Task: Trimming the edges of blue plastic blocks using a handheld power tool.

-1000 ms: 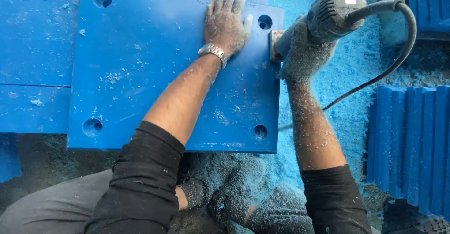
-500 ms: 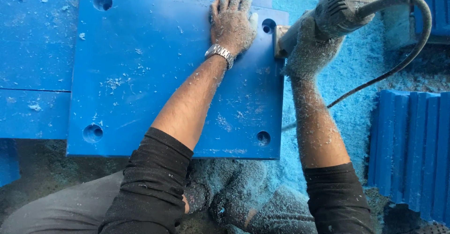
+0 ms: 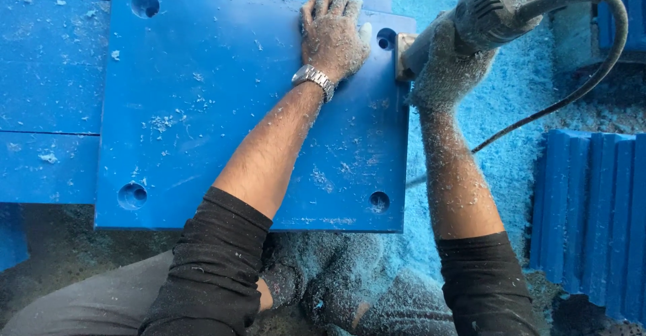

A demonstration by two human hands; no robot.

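Lying flat across the middle of the view, the blue plastic panel rests on other blue slabs — a thick rectangular sheet with a round counterbored hole near each corner, all four holes already cut.

Left hand: spread flat, palm down, fingers wide, pressing the panel near its upper right corner; coated in pale shavings; metal wristwatch at the wrist.

Right hand: closed around the body of a grey corded power tool, likely a trimmer or router, held against the panel's right edge just below the upper right hole. The cutter itself is hidden; the tool's metal base touches the edge.

Power cord: black, looping from the tool's rear down past the right forearm.

Progress, judged from the scene: edge work sits near the top of the right side; whether the remaining length of that edge is finished cannot be told.

Surroundings: blue swarf heaped thickly right of the panel and over the person's feet; a row of ribbed blue pieces standing on edge at far right — well apart from the panel.
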